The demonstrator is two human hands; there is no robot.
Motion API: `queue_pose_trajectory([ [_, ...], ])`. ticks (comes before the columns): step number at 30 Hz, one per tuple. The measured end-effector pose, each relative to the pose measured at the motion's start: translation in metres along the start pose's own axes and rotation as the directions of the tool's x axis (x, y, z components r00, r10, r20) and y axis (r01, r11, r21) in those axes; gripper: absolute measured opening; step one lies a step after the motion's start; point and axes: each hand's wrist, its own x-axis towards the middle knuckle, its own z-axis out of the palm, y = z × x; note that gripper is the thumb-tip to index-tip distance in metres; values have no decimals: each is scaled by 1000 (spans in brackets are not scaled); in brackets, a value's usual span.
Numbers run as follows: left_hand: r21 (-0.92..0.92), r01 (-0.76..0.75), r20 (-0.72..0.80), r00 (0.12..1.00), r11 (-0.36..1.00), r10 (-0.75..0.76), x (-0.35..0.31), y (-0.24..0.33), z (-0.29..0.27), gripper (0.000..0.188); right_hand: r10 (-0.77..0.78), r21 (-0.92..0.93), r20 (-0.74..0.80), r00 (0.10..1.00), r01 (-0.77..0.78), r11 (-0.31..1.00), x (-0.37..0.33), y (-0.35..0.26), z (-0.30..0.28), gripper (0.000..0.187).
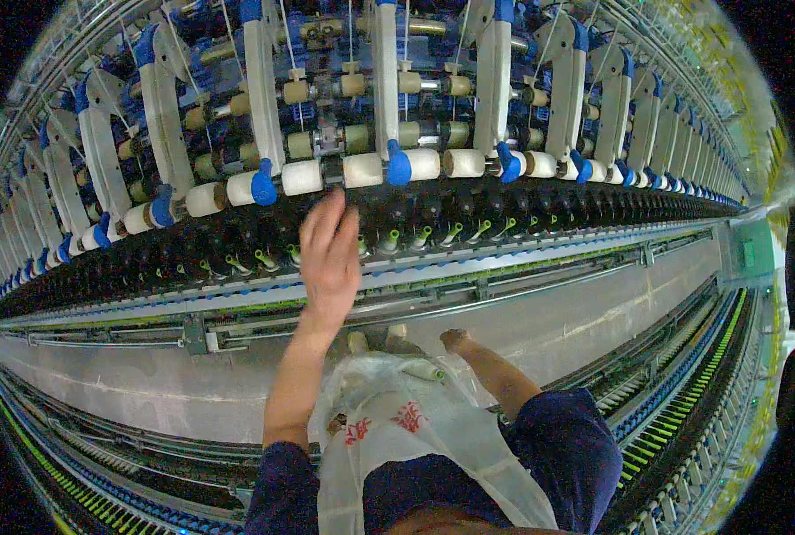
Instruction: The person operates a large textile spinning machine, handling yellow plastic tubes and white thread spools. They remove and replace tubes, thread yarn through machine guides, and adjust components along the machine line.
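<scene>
My left hand (330, 254) reaches up to the front of a spinning frame, its fingers stretched toward a dark gap (331, 169) in the row of white rollers. Its fingertips are beside a white roller (302, 176), and whether they touch it I cannot tell. Below the rollers stand several green-tipped bobbins (422, 236), partly hidden behind this hand. My right hand (455, 340) hangs low over the aisle, away from the machine, with its fingers curled. What it may hold is hidden.
Pale machine arms with blue ends (262, 183) stick out over the rollers. A metal rail (433, 308) runs along the machine's foot, beside the grey floor (585, 334). Another machine with green bobbins (660, 437) stands behind me. I wear a translucent apron (362, 481).
</scene>
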Motion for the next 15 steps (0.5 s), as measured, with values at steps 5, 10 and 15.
queue_pose_trajectory([
  [5,264,-25,200,979,964,-29,129,9,20,23,139,188,88,986,-153,970,-1,-5,16,31],
  [10,321,123,325,917,939,-231,163,-4,38,18,1,397,-151,989,60,916,32,-20,18,26],
  [15,200,172,58,981,965,-187,156,-13,37,14,-15,449,-28,999,26,893,63,-30,19,24],
])
